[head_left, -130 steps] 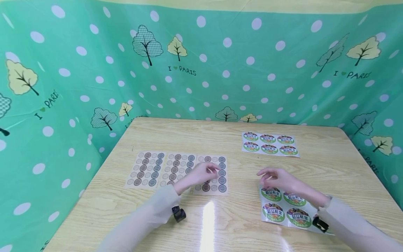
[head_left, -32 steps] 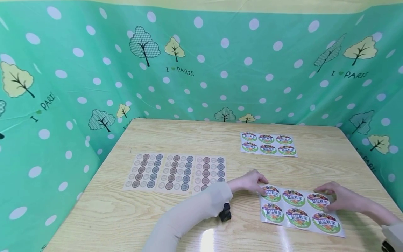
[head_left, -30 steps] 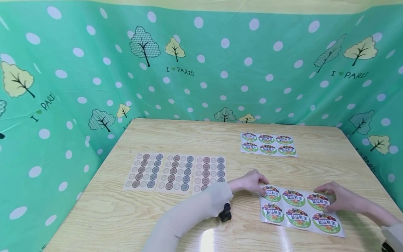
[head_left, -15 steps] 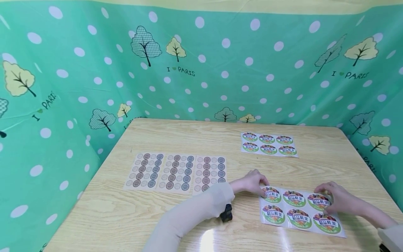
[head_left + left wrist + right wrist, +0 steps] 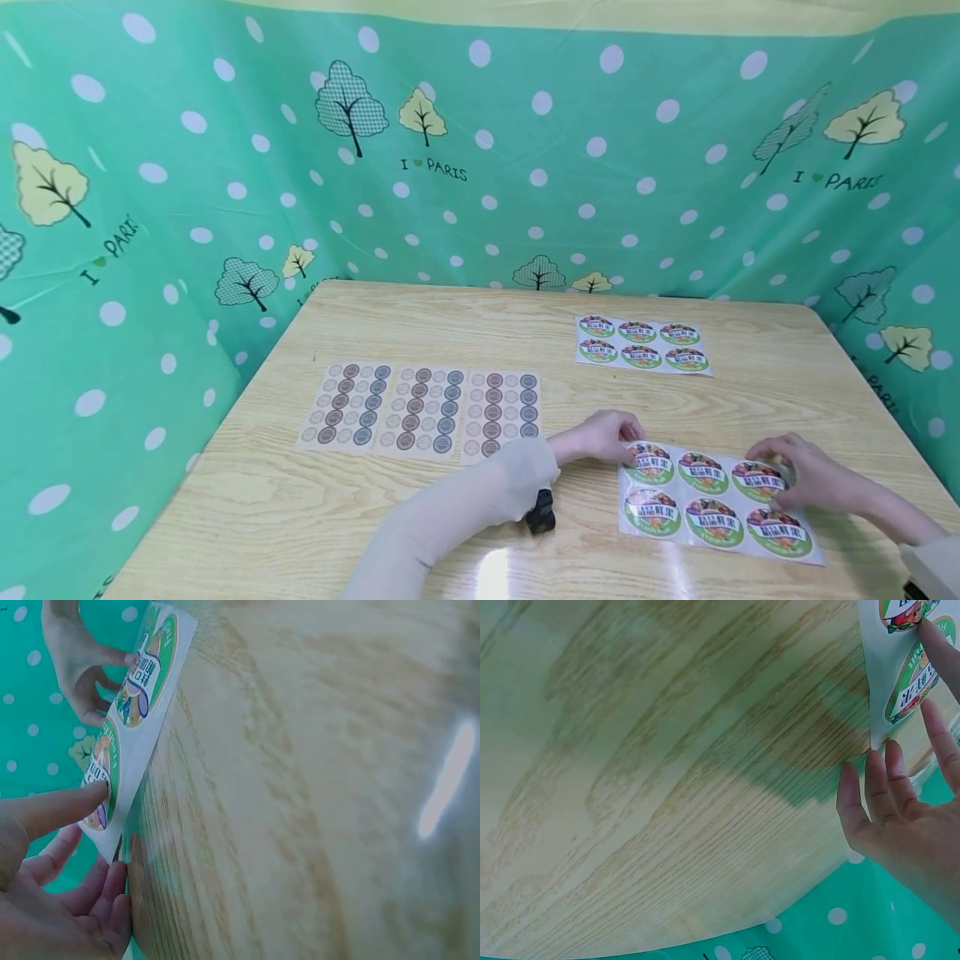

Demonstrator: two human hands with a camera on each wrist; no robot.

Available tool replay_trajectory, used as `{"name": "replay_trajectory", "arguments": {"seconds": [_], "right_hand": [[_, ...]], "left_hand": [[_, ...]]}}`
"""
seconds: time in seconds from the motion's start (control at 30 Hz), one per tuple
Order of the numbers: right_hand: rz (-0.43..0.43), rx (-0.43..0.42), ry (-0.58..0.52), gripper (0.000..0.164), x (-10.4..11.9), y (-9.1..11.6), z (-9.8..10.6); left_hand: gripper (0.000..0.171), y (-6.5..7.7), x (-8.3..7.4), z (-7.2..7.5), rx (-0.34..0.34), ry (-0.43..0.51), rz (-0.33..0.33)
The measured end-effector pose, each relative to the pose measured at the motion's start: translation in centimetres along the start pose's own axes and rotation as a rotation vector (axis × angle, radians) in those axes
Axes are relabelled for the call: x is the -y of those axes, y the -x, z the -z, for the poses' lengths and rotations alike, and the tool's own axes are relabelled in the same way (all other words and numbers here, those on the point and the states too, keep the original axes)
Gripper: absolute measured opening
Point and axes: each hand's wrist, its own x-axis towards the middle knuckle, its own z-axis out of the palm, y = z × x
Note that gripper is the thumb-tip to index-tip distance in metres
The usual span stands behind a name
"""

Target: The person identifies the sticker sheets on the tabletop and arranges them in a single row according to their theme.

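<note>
A white sheet of oval fruit stickers (image 5: 712, 521) lies at the front right of the table in the head view. At its far left corner my left hand (image 5: 600, 435) pinches it. The left wrist view has my left thumb (image 5: 67, 806) on top of a sticker and the other fingers below the sheet's edge. My right hand (image 5: 817, 479) grips the far right corner. In the right wrist view, its thumb presses on the printed face, and several fingertips (image 5: 874, 761) are at the edge by the wood.
Three sheets of small round brown and grey labels (image 5: 416, 412) lie side by side at left. A second fruit sticker sheet (image 5: 641, 344) is at the back right. Green dotted cloth (image 5: 480, 167) hangs behind the wooden table (image 5: 450, 317).
My left hand has moved right, from the round labels to the near fruit sheet's left corner. My right hand has shifted from that corner to the right one. Lately the sheet's left side bulges slightly.
</note>
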Motion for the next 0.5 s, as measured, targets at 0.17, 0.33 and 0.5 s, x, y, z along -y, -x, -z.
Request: {"name": "replay_trajectory", "arguments": {"seconds": [0.17, 0.33, 0.5], "right_hand": [[0.026, -0.010, 0.010, 0.060, -0.31, 0.09, -0.12], [0.048, -0.002, 0.006, 0.061, -0.38, 0.16, -0.10], [-0.007, 0.023, -0.028, 0.055, -0.05, -0.13, 0.32]], "left_hand": [[0.025, 0.31, -0.27, -0.10, -0.018, 0.116, 0.020], [0.024, 0.51, -0.40, -0.16, -0.044, 0.126, 0.000], [0.024, 0.84, -0.62, 0.02, -0.078, 0.132, -0.026]]}}
